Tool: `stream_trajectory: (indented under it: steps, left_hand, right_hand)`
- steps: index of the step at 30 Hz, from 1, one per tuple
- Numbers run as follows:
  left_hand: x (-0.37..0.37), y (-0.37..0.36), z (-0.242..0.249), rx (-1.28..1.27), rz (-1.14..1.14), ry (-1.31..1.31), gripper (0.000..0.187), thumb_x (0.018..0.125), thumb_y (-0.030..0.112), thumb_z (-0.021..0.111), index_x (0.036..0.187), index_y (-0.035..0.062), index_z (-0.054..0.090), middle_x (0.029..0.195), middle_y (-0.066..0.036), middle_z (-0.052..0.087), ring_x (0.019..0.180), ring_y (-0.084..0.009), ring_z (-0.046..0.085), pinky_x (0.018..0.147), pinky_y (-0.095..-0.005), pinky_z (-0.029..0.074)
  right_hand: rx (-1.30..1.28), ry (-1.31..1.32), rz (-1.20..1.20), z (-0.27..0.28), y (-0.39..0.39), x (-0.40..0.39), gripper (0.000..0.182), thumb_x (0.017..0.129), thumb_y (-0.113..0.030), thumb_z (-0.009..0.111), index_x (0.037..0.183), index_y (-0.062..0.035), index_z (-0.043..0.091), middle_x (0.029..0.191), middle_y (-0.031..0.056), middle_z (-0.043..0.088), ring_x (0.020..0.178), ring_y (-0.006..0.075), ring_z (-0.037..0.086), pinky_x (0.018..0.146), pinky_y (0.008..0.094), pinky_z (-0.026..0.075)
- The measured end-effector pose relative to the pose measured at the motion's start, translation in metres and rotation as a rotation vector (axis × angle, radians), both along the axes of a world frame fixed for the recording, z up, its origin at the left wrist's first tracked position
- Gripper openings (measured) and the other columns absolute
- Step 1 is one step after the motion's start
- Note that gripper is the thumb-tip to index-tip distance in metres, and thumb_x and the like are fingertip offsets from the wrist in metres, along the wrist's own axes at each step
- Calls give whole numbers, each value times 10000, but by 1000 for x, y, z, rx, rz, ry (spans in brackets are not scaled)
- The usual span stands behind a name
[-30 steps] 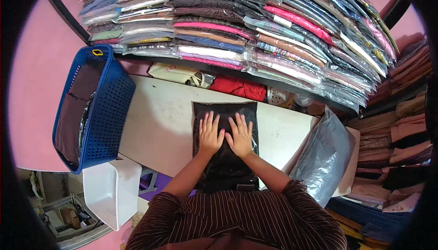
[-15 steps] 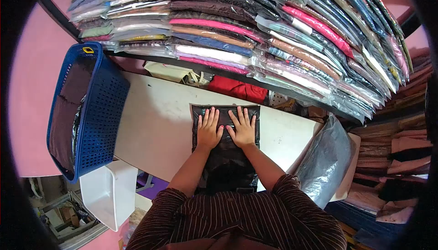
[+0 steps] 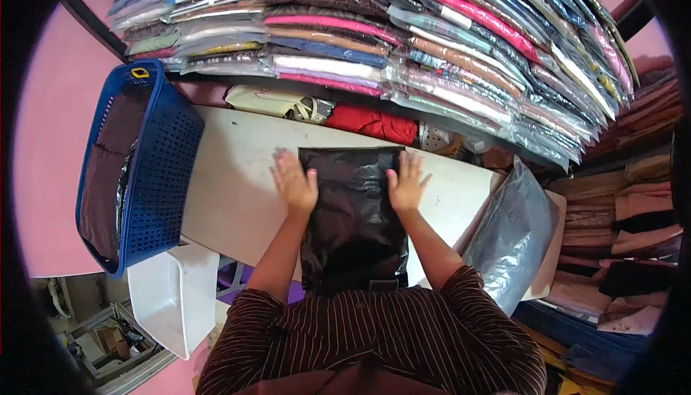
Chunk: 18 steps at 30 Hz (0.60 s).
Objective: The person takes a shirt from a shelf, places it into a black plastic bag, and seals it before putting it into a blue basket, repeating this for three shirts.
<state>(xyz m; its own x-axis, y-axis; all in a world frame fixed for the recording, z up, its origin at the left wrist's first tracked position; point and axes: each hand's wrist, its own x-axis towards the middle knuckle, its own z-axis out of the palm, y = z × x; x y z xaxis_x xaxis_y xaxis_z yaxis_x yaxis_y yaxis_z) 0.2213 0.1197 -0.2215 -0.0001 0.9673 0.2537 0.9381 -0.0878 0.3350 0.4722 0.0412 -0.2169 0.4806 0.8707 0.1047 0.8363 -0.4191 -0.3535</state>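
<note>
A dark garment in a clear plastic bag (image 3: 353, 211) lies flat on the white table (image 3: 230, 179), its near end reaching toward my striped shirt. My left hand (image 3: 293, 181) is at the package's left edge, slightly blurred, fingers spread. At the opposite edge is my right hand (image 3: 408, 182), fingers apart and thumb toward the plastic. Neither hand grips anything.
A blue basket (image 3: 162, 172) holding dark bagged cloth stands at the left, above a white bin (image 3: 176, 305). Bagged garments (image 3: 331, 31) fill the shelf ahead. A large plastic-wrapped bundle (image 3: 515, 233) leans at the right, near stacked clothes (image 3: 640, 236).
My hands were pressed flat on top of the package. They have slid apart to its left and right edges, uncovering its surface.
</note>
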Motion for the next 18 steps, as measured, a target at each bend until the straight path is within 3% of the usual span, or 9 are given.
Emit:
stream_trajectory:
  steps: [2,4,9,13,15,16,18]
  left_hand:
    - [30,-31,22,-57,-422,-22,641,915,307,457,1442,-2,263,1514,-201,210,1410,-363,165,1122,-527,111]
    - [42,-59,4,-32,-526,-29,619,895,305,472,1411,-8,332,1483,-197,288,1383,-359,242,1114,-513,167]
    - [28,-63,10,-11,-487,-58,599,888,285,511,1410,32,363,1462,-190,335,1362,-365,288,1092,-538,198]
    - [-10,-51,-3,-7,-355,155,648,899,364,486,1431,33,315,1488,-174,290,1387,-360,231,1110,-534,166]
    - [-22,-55,-9,-8,-122,93,664,902,377,479,1433,20,301,1499,-189,256,1396,-373,199,1113,-533,157]
    - [-20,-61,4,-12,-122,95,664,902,377,479,1433,20,301,1499,-189,256,1396,-373,199,1113,-533,157]
    - [-7,-80,27,-5,-391,100,664,906,378,473,1431,12,299,1506,-195,231,1402,-376,180,1115,-533,148]
  right_hand:
    - [56,18,235,15,-11,-40,605,928,-429,446,1448,-151,312,1538,125,186,1421,326,151,1084,627,81]
    - [18,46,435,11,-26,-71,584,925,-405,459,1432,-141,343,1527,134,212,1417,331,162,1085,625,84]
    - [5,14,345,6,-45,-54,552,913,-409,482,1420,-220,372,1502,138,267,1401,321,212,1078,634,104]
    - [-37,-33,151,-12,-61,-12,561,921,-412,469,1430,-204,357,1511,128,255,1399,338,213,1065,651,96]
    - [-51,-5,30,-15,-71,-5,589,917,-414,477,1435,-167,344,1524,131,223,1410,342,181,1068,652,85]
    - [-55,-2,30,-7,-75,-12,589,917,-414,477,1435,-167,344,1524,131,223,1410,342,181,1068,652,85]
    - [3,35,195,10,-81,-37,603,914,-415,484,1438,-156,335,1528,131,213,1415,337,167,1073,648,78]
